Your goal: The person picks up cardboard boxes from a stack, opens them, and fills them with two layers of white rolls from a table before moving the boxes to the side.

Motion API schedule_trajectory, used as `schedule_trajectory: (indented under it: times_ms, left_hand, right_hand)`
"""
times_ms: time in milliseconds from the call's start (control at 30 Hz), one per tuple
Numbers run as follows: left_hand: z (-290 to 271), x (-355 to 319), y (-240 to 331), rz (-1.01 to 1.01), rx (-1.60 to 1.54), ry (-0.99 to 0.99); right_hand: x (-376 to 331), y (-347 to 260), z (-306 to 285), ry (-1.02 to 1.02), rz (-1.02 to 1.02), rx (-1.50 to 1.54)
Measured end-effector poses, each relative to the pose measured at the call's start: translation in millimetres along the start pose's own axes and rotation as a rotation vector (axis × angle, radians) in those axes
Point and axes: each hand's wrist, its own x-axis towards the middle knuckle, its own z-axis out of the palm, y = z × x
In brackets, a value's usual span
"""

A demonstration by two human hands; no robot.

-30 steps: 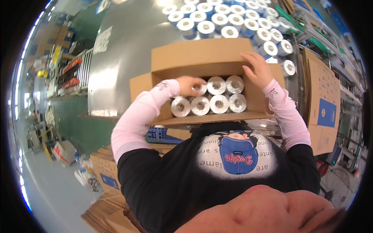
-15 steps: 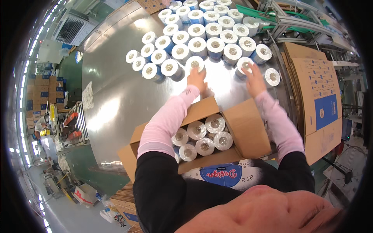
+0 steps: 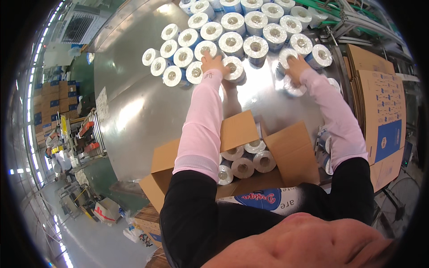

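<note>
At the far left, the floor aisle (image 3: 89, 232) lay well below the steel table (image 3: 134, 111), whose left part was bare shining metal with open room between its edge and the cluster of white rolls (image 3: 178, 56). The left hand (image 3: 213, 62) rested palm down on rolls at the cluster's near edge, fingers spread over them; whether it gripped one could not be told. Nearer the body, the open cardboard box (image 3: 286, 152) stood at the table's near edge, flaps up, with packed rolls (image 3: 243, 167) inside, partly hidden by the pink left sleeve (image 3: 201, 134). The right hand (image 3: 296, 68) was cupped around a roll (image 3: 286, 56), another roll lying beneath the wrist. Flat cartons (image 3: 380, 111) leaned at the right; the rolls' far rows were cut off at the top.
</note>
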Motion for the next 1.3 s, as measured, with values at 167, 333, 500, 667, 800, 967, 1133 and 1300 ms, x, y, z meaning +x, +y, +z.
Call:
schedule_trajectory:
  times_ms: [167, 333, 500, 667, 800, 967, 1133, 1300]
  left_hand:
    - [-3.4, 11.4, 3.7, 0.037, 0.184, -0.031]
    - [3.9, 13.4, 5.5, 0.024, 0.258, 0.006]
    - [10.1, -29.2, -22.4, 0.106, 0.111, -0.061]
    - [-40.6, -100.9, -108.8, 0.183, -0.709, 0.076]
    - [-132.5, -214.2, -165.9, 0.443, -1.541, 0.001]
    - [-167.3, -360.2, -241.6, 0.696, -1.324, -0.292]
    - [-133.3, -433.9, -196.4, 0.604, 0.037, -0.067]
    - [1.6, -408.2, -224.7, 0.541, 0.083, -0.356]
  right_hand:
    - [-92.7, -82.5, 57.5, 0.029, 0.208, 0.288]
    - [-151.9, -153.7, 116.3, -0.080, 0.149, 0.369]
    - [-154.5, -146.6, 119.2, 0.017, 0.246, 0.458]
    - [-124.3, -93.1, 60.1, 0.348, 0.293, 0.726]
    - [-130.1, -70.5, -63.0, 0.597, 0.064, 1.226]
    - [-163.3, -158.0, -193.1, 0.138, -0.573, 1.549]
    - [-153.5, -330.4, -199.9, 0.074, -0.613, 0.597]
    - [-129.5, -416.5, -85.9, 0.021, -0.520, 0.727]
